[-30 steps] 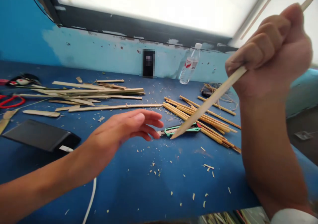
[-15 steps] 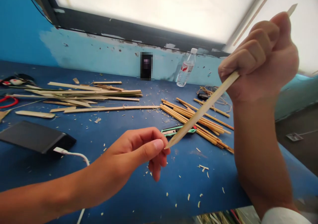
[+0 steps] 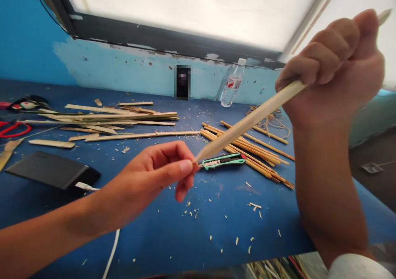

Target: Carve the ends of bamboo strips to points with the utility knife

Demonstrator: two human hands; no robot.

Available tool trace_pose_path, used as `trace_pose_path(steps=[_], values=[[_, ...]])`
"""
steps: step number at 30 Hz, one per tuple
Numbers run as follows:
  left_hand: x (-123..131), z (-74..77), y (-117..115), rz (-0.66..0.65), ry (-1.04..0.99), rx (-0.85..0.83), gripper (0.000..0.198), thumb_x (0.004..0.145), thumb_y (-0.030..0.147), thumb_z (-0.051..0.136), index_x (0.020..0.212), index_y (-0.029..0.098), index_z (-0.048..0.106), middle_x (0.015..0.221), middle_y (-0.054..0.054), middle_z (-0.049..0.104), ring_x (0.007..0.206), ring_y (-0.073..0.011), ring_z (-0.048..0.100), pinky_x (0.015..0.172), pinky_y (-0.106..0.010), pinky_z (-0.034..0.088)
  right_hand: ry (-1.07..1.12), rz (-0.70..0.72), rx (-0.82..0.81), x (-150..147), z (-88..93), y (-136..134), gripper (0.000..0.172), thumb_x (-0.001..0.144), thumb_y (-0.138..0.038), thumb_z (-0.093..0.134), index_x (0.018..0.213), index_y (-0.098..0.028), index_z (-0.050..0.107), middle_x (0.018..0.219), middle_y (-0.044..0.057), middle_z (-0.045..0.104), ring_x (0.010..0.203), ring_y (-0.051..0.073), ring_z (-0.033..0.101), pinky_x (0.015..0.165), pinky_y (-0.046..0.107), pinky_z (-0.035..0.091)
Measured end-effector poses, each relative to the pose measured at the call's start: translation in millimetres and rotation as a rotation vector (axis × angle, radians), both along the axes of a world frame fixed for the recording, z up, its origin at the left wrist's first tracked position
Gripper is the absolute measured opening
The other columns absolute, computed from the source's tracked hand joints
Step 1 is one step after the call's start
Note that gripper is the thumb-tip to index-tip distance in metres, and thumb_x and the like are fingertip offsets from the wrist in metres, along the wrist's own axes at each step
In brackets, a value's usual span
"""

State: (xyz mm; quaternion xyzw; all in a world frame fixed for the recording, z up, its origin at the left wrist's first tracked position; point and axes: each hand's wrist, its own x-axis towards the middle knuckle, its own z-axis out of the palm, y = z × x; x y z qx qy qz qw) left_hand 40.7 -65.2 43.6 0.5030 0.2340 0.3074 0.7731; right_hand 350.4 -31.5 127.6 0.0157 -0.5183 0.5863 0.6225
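Note:
My right hand [image 3: 337,64] is raised at the upper right, fist closed round a pale bamboo stick [image 3: 247,124] that slants down to the left. My left hand [image 3: 161,171] pinches the stick's pointed lower tip between thumb and forefinger, above the blue table [image 3: 173,237]. A green utility knife [image 3: 224,161] lies on the table just right of my left fingers. Behind it is a pile of round bamboo sticks [image 3: 247,147].
Flat bamboo strips [image 3: 117,118] lie in a heap at the left back. A black power bank [image 3: 52,171] with a white cable sits at the left front. Red scissors [image 3: 14,128] are at the far left, a water bottle [image 3: 230,85] by the wall. Shavings litter the table.
My left hand rose from above the table near the knife and closed its thumb and forefinger on the stick's tip. The right hand kept its grip on the stick throughout.

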Motion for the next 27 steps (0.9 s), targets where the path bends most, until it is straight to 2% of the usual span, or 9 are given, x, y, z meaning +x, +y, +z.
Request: trace_pose_path(steps=[3, 6, 9, 11, 14, 16, 18, 23, 27], values=[[-11.5, 24.6, 11.4, 0.360, -0.068, 0.065, 0.011, 0.089, 0.020, 0.074, 0.079, 0.015, 0.074, 0.071, 0.001, 0.069, 0.056, -0.0079, 0.061, 0.054, -0.015, 0.058, -0.369, -0.521, 0.116, -14.4, 5.7, -23.1, 0.062, 0.098, -0.039, 0.068, 0.057, -0.021, 0.026, 0.078, -0.003, 0.050, 0.076, 0.013, 0.062, 0.075, 0.030, 0.055], [-21.1, 42.3, 22.9, 0.619, -0.151, 0.044, 0.019, 0.095, 0.013, 0.059, 0.086, 0.013, 0.075, 0.075, -0.001, 0.073, 0.056, -0.0081, 0.061, 0.054, -0.015, 0.057, -0.409, -0.793, 0.192, -41.9, -0.1, -43.6, 0.052, 0.095, -0.064, 0.061, 0.064, -0.024, 0.048, 0.071, -0.001, 0.044, 0.058, 0.016, 0.057, 0.050, 0.032, 0.054], [-27.9, 43.3, 24.4, 0.692, -0.218, -0.099, 0.027, 0.099, 0.025, 0.051, 0.098, 0.010, 0.074, 0.087, -0.006, 0.077, 0.068, -0.0127, 0.068, 0.059, -0.018, 0.060, -0.330, -0.979, 0.147, -69.7, -18.7, -58.4, 0.044, 0.107, -0.048, 0.046, 0.072, -0.024, 0.057, 0.084, 0.000, 0.043, 0.071, 0.013, 0.060, 0.072, 0.035, 0.064], [-29.6, 39.0, 17.6, 0.735, -0.269, -0.128, 0.029, 0.097, 0.033, 0.053, 0.101, 0.012, 0.072, 0.090, -0.007, 0.077, 0.082, -0.0158, 0.072, 0.069, -0.019, 0.062, -0.360, -1.185, 0.258, -82.9, -35.8, -65.9, 0.038, 0.108, -0.046, 0.045, 0.081, -0.026, 0.063, 0.098, 0.002, 0.048, 0.089, 0.017, 0.064, 0.087, 0.043, 0.064], [-24.8, 36.3, 1.3, 0.569, -0.291, -0.014, 0.041, 0.091, 0.048, 0.061, 0.114, 0.015, 0.070, 0.107, -0.009, 0.075, 0.102, -0.0213, 0.070, 0.081, -0.025, 0.062, -0.554, -1.356, 0.530, -96.7, -63.8, -73.4, 0.031, 0.105, -0.053, 0.048, 0.093, -0.031, 0.067, 0.102, 0.004, 0.052, 0.099, 0.024, 0.066, 0.089, 0.049, 0.064], [-16.1, 38.7, -9.0, 0.364, -0.253, 0.116, 0.054, 0.090, 0.058, 0.062, 0.123, 0.015, 0.067, 0.123, -0.012, 0.071, 0.115, -0.0278, 0.066, 0.089, -0.033, 0.060, -0.705, -1.266, 0.684, -106.3, -80.3, -76.4, 0.021, 0.105, -0.047, 0.052, 0.108, -0.031, 0.064, 0.108, 0.006, 0.056, 0.102, 0.024, 0.067, 0.089, 0.045, 0.064], [-5.4, 42.2, -16.3, 0.285, -0.217, 0.190, 0.052, 0.095, 0.059, 0.059, 0.124, 0.016, 0.066, 0.120, -0.012, 0.071, 0.111, -0.0278, 0.067, 0.091, -0.036, 0.058, -0.843, -1.104, 0.810, -117.5, -91.9, -79.3, 0.016, 0.102, -0.037, 0.060, 0.115, -0.027, 0.060, 0.115, 0.008, 0.058, 0.111, 0.023, 0.066, 0.094, 0.041, 0.063], [7.3, 51.3, -20.8, 0.409, -0.213, 0.252, 0.027, 0.106, 0.034, 0.053, 0.096, 0.016, 0.071, 0.069, 0.002, 0.054, 0.066, -0.0120, 0.059, 0.064, -0.021, 0.053, -1.048, -0.816, 0.906, -134.8, -93.7, -90.6, 0.028, 0.101, -0.022, 0.059, 0.129, -0.021, 0.056, 0.123, 0.010, 0.060, 0.110, 0.019, 0.066, 0.092, 0.029, 0.061], [-9.9, 75.6, -25.5, 0.448, -0.179, 0.321, 0.020, 0.105, 0.018, 0.051, 0.093, 0.019, 0.067, 0.060, 0.008, 0.036, 0.040, -0.0033, 0.030, 0.042, -0.015, 0.036, -1.245, -0.675, 1.083, -112.2, -92.9, -85.9, 0.057, 0.102, -0.012, 0.050, 0.150, -0.042, 0.042, 0.133, 0.002, 0.061, 0.111, 0.016, 0.065, 0.095, 0.033, 0.055]])
